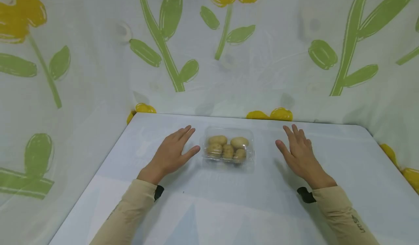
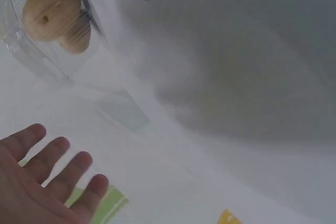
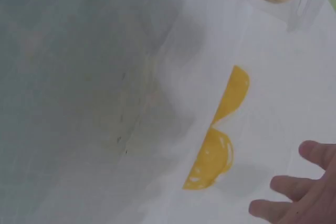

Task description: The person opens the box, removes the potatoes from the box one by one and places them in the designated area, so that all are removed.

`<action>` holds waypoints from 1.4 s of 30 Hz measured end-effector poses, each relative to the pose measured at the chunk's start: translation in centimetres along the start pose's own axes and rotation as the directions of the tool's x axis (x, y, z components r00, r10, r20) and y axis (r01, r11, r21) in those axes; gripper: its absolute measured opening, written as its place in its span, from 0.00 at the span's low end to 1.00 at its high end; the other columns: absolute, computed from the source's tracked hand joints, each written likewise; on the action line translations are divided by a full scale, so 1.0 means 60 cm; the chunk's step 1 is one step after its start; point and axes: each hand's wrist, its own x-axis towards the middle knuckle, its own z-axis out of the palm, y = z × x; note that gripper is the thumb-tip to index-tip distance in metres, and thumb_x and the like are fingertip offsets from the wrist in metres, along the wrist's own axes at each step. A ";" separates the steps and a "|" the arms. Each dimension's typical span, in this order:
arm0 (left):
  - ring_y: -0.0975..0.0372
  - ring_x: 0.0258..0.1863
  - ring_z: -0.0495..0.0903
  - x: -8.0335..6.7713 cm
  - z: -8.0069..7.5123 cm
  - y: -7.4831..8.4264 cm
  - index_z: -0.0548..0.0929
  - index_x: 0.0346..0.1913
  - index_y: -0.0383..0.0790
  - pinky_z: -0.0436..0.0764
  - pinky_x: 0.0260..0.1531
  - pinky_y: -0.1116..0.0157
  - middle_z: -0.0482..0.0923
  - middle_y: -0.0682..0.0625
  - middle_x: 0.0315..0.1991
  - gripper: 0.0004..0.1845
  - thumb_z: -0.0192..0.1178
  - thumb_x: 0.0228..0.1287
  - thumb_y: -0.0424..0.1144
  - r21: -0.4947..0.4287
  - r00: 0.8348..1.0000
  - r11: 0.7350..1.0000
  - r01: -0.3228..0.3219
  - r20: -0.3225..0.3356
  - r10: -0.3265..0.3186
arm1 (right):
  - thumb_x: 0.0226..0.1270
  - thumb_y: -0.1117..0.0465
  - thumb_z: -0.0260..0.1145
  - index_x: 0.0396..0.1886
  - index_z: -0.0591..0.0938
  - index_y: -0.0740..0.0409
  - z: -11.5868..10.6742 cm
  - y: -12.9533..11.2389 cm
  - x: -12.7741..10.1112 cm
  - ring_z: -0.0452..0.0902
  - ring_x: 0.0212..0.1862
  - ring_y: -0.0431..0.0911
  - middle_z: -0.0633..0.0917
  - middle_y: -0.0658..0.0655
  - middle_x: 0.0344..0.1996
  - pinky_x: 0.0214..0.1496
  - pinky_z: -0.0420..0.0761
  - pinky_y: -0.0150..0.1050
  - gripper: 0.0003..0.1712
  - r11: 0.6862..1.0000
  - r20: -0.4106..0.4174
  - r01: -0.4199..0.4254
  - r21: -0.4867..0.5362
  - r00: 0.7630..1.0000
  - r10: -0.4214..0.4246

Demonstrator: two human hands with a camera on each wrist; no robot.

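Left hand (image 1: 171,153): flat, fingers straight and spread, holding nothing, thumb tip just beside the clear box (image 1: 228,149). Right hand (image 1: 299,152): also flat and empty, near the box but apart from it. Box sits mid-frame between both hands, lid closed over potatoes (image 1: 227,146). Bare white table (image 1: 229,208) all around; far edge close behind box. Flowered curtain (image 1: 262,56) encloses back and sides.

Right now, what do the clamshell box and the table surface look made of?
Clamshell box: thin clear plastic, glossy; the potatoes show through its lid and the rim catches glare. Table: a smooth, matte, pale covering, probably plastic sheet or laminate; the look leaves it open.
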 end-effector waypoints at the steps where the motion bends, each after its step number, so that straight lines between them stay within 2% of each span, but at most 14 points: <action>1: 0.53 0.68 0.58 0.001 0.001 0.003 0.58 0.72 0.48 0.58 0.63 0.51 0.56 0.50 0.71 0.38 0.43 0.65 0.66 -0.009 1.000 1.000 -0.027 -0.011 0.027 | 0.73 0.40 0.43 0.75 0.45 0.53 0.001 -0.003 0.001 0.25 0.71 0.61 0.41 0.66 0.72 0.65 0.31 0.66 0.39 1.000 0.009 0.008 0.018 1.000 -0.008; 7: 0.55 0.69 0.56 0.008 0.012 0.020 0.55 0.72 0.49 0.58 0.64 0.52 0.53 0.54 0.72 0.40 0.46 0.63 0.65 -0.019 0.991 0.991 -0.134 -0.003 0.134 | 0.73 0.43 0.46 0.75 0.44 0.43 0.016 -0.022 0.003 0.24 0.73 0.50 0.40 0.55 0.74 0.68 0.30 0.58 0.37 0.988 0.036 0.126 0.086 0.991 -0.129; 13: 0.55 0.69 0.55 0.014 0.028 0.032 0.53 0.73 0.50 0.55 0.65 0.55 0.50 0.56 0.73 0.42 0.47 0.61 0.67 0.008 0.980 0.980 -0.197 0.023 0.197 | 0.69 0.41 0.52 0.75 0.44 0.40 0.029 -0.054 0.003 0.26 0.73 0.46 0.40 0.46 0.74 0.70 0.33 0.54 0.41 0.977 0.062 0.205 0.052 0.976 -0.208; 19: 0.54 0.69 0.56 0.021 0.039 0.039 0.53 0.73 0.48 0.56 0.65 0.55 0.49 0.54 0.73 0.42 0.48 0.62 0.66 0.043 0.971 0.970 -0.239 0.036 0.237 | 0.66 0.38 0.54 0.75 0.44 0.40 0.042 -0.073 0.001 0.27 0.73 0.47 0.41 0.47 0.74 0.70 0.36 0.55 0.44 0.972 0.090 0.234 0.010 0.968 -0.234; 22: 0.53 0.69 0.56 0.024 0.044 0.040 0.52 0.73 0.48 0.57 0.65 0.55 0.47 0.53 0.73 0.42 0.48 0.62 0.66 0.045 0.966 0.965 -0.257 0.037 0.255 | 0.66 0.37 0.54 0.75 0.45 0.41 0.050 -0.077 -0.001 0.28 0.73 0.49 0.43 0.50 0.74 0.70 0.37 0.56 0.45 0.966 0.108 0.257 -0.002 0.961 -0.255; 26: 0.51 0.68 0.57 0.028 0.048 0.043 0.52 0.73 0.49 0.57 0.65 0.54 0.48 0.54 0.73 0.42 0.49 0.62 0.65 0.034 0.964 0.963 -0.266 0.033 0.265 | 0.67 0.38 0.53 0.74 0.50 0.43 0.058 -0.082 -0.003 0.34 0.73 0.54 0.47 0.55 0.74 0.69 0.41 0.58 0.42 0.956 0.123 0.291 -0.025 0.950 -0.286; 29: 0.52 0.69 0.56 0.030 0.049 0.043 0.52 0.73 0.51 0.57 0.65 0.54 0.48 0.55 0.73 0.42 0.49 0.62 0.65 0.028 0.966 0.966 -0.257 0.038 0.256 | 0.67 0.38 0.53 0.73 0.53 0.44 0.061 -0.088 -0.005 0.37 0.73 0.55 0.49 0.54 0.73 0.69 0.43 0.59 0.40 0.949 0.127 0.312 -0.038 0.944 -0.305; 34: 0.53 0.69 0.55 0.029 0.050 0.042 0.53 0.73 0.54 0.58 0.64 0.53 0.48 0.55 0.73 0.41 0.51 0.61 0.65 0.027 0.966 0.967 -0.255 0.042 0.254 | 0.64 0.37 0.56 0.73 0.56 0.46 0.065 -0.094 -0.005 0.38 0.73 0.54 0.50 0.54 0.73 0.68 0.45 0.59 0.42 0.936 0.124 0.348 -0.048 0.932 -0.340; 38: 0.51 0.69 0.56 0.030 0.051 0.041 0.53 0.73 0.53 0.58 0.64 0.53 0.48 0.53 0.73 0.40 0.51 0.62 0.63 0.030 0.962 0.962 -0.272 0.045 0.271 | 0.64 0.40 0.59 0.73 0.56 0.48 0.068 -0.096 -0.004 0.38 0.73 0.54 0.50 0.54 0.73 0.68 0.45 0.60 0.42 0.920 0.116 0.388 -0.063 0.918 -0.379; 42: 0.51 0.69 0.55 0.030 0.053 0.042 0.52 0.73 0.51 0.59 0.63 0.53 0.47 0.54 0.74 0.41 0.51 0.63 0.63 0.014 0.966 0.967 -0.254 0.054 0.253 | 0.64 0.44 0.61 0.73 0.56 0.51 0.069 -0.099 -0.001 0.38 0.73 0.55 0.51 0.55 0.73 0.68 0.46 0.60 0.42 0.904 0.112 0.419 -0.084 0.906 -0.409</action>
